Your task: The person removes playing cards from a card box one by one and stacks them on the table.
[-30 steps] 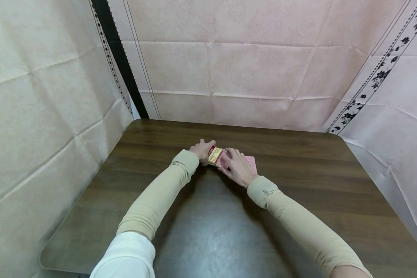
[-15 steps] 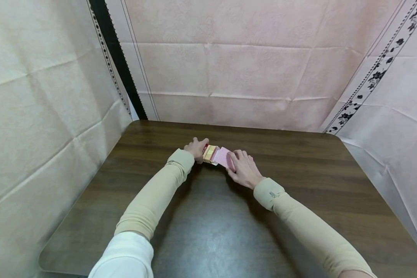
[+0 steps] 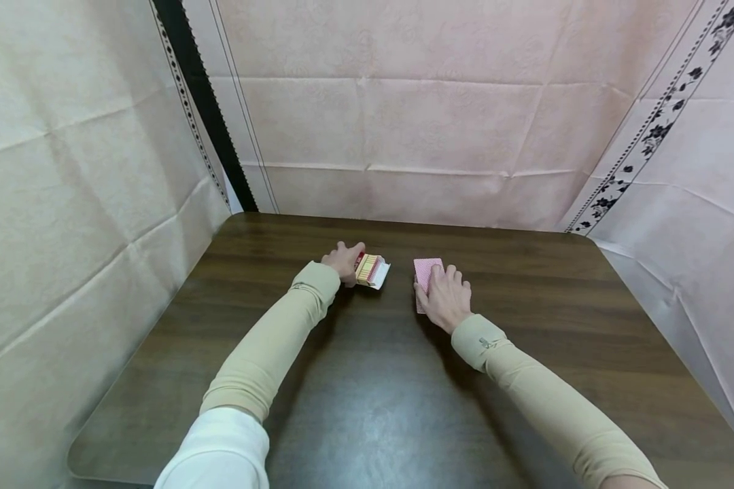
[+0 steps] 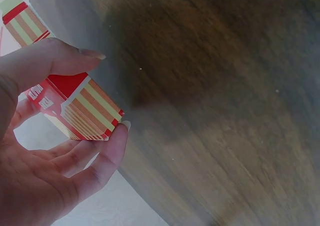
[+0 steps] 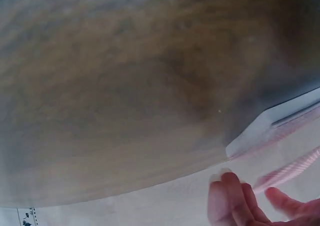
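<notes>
On the far part of the table, my left hand (image 3: pixel 341 263) grips a small card box (image 3: pixel 367 269) with red and yellow stripes. Its white flap stands open toward the right. The left wrist view shows the thumb over the box (image 4: pixel 92 108) and the fingertips below it. To the right, apart from the box, my right hand (image 3: pixel 448 297) holds a deck of playing cards (image 3: pixel 427 268) with pink patterned backs. Part of the deck lies under the fingers. In the right wrist view the deck's white edge (image 5: pixel 270 123) shows at the right, above blurred fingers (image 5: pixel 232 198).
The dark wood table (image 3: pixel 367 380) has rounded far corners. Pale cloth (image 3: pixel 397 129) hangs behind it and on both sides, with a black strip (image 3: pixel 211 102) at the left and a floral band (image 3: pixel 654 142) at the right.
The cards have come out of the box and moved right with my right hand, turning more upright in view. My left hand, still gripping the box, has shifted slightly left.
</notes>
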Demonstrator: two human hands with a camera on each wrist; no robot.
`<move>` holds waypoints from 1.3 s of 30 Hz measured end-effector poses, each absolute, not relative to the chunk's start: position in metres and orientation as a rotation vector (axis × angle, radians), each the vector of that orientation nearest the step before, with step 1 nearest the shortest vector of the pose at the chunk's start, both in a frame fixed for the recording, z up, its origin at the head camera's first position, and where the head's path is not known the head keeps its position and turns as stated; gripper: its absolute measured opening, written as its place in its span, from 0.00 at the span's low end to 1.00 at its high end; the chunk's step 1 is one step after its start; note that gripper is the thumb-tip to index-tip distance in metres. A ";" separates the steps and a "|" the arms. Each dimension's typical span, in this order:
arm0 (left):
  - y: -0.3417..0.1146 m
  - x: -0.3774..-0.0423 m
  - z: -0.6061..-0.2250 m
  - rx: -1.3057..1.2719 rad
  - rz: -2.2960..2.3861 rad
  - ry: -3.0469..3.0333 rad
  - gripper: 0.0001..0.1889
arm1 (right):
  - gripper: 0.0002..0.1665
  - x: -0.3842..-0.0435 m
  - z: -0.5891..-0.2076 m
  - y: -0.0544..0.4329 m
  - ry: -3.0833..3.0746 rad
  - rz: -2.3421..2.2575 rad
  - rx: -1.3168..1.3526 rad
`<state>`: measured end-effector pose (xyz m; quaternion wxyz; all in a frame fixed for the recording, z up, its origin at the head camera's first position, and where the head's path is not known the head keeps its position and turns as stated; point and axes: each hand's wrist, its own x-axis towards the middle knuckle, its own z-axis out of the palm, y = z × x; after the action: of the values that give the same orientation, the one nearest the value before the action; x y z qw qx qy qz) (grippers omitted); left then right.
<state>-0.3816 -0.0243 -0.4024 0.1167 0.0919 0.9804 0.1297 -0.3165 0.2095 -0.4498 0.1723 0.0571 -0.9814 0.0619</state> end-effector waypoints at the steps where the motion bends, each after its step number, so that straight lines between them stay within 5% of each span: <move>1: -0.025 -0.381 -0.403 0.267 0.382 2.868 0.40 | 0.29 -0.316 -0.451 0.210 -2.798 0.171 0.149; 26: -0.025 -0.380 -0.406 0.277 0.372 2.853 0.40 | 0.42 -0.310 -0.448 0.199 -2.971 -0.014 0.091; 34: -0.022 -0.381 -0.408 0.313 0.344 2.837 0.37 | 0.22 -0.314 -0.437 0.188 -2.801 0.145 0.617; 39: -0.019 -0.378 -0.404 0.338 0.312 2.848 0.37 | 0.28 -0.315 -0.433 0.176 -2.738 0.172 0.851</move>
<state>-0.3780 -0.0194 -0.4045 0.1282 0.1162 0.9791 0.1073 -0.3153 0.1761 -0.4333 0.1341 0.2936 -0.9446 0.0594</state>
